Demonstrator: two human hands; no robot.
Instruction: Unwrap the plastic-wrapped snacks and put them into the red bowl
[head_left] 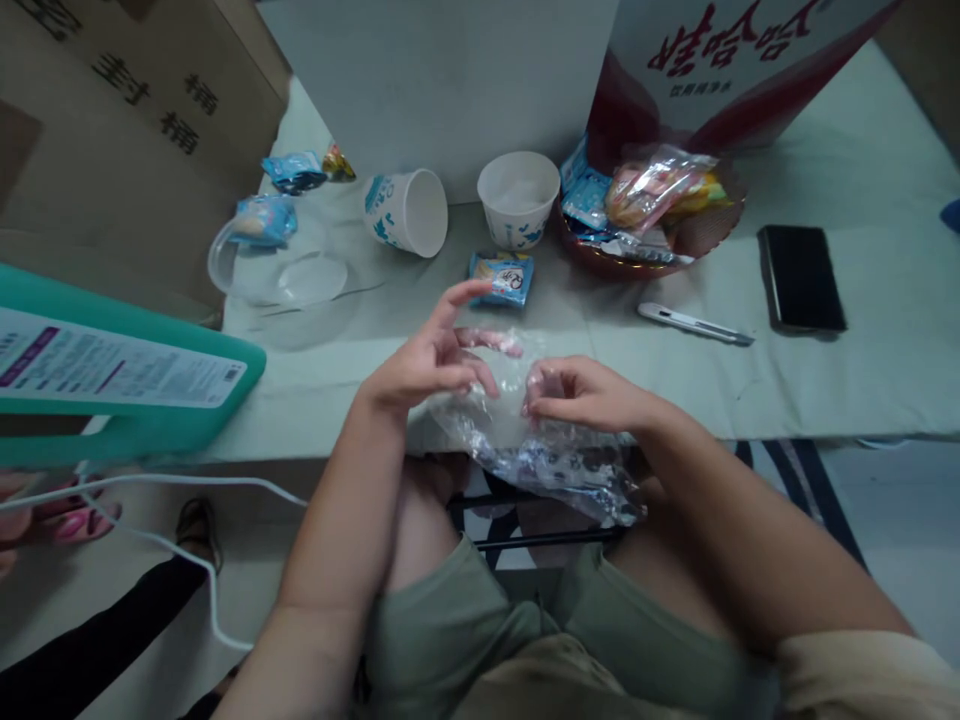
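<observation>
A clear, crinkled plastic bag point(540, 465) lies at the table's front edge and hangs over it above my lap. My right hand point(585, 393) pinches the bag's upper part between thumb and fingers. On the other side, my left hand point(442, 355) is spread with its fingers apart, over and against the clear plastic. Something pale shows through the bag between the hands; I cannot make out what it is. Just beyond my left fingertips lies a small blue snack packet point(514, 280). Behind it a white paper cup point(517, 195) stands upright, and another paper cup point(409, 212) lies tipped on its side.
A red bowl point(727, 225) holds several wrapped snacks. A box cutter point(694, 324) and a black phone-like object point(802, 278) lie at the right. Clear plastic lids point(311, 278) and blue packets point(266, 220) are at the left, near a green container point(135, 370). A white cable point(210, 480) hangs below.
</observation>
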